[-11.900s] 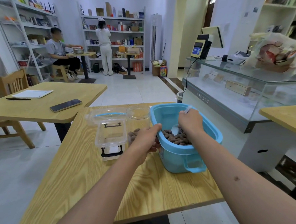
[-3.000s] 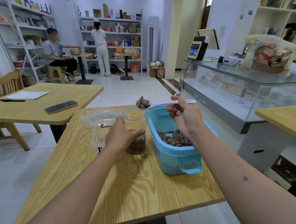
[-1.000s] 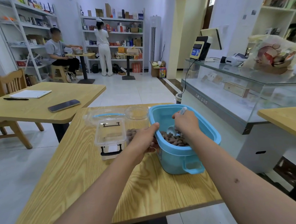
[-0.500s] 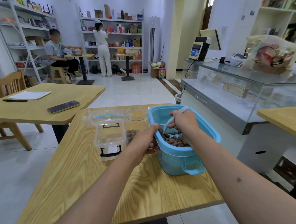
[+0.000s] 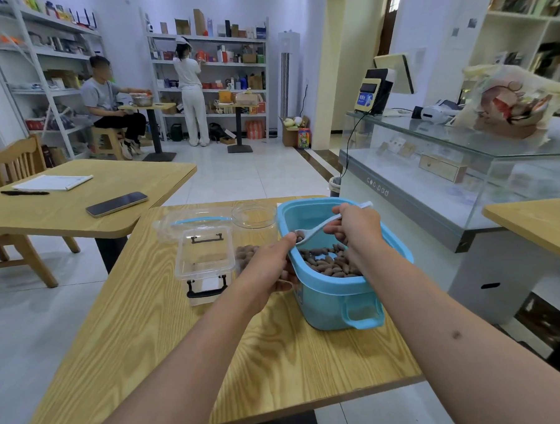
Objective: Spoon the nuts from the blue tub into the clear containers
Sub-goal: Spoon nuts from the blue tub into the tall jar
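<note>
A blue tub (image 5: pixel 338 301) with brown nuts (image 5: pixel 326 263) in it stands on the wooden table (image 5: pixel 168 341). My right hand (image 5: pixel 357 227) holds a white spoon (image 5: pixel 318 229) by its handle above the nuts; the bowl, with a few nuts in it, sits near the tub's left rim. My left hand (image 5: pixel 269 274) grips a clear round jar (image 5: pixel 255 226) just left of the tub, partly filled with nuts. A clear rectangular box (image 5: pixel 206 261) with black latches stands left of the jar.
A clear lid with a blue rim (image 5: pixel 195 221) lies behind the box. A second table (image 5: pixel 61 207) to the left carries a phone (image 5: pixel 116 204), paper and a pen. A glass counter (image 5: pixel 448 170) runs along the right. Two people are at the far shelves.
My right hand has lifted the spoon out of the nuts and carried its loaded bowl up toward the tub's left rim. My left hand stays on the jar.
</note>
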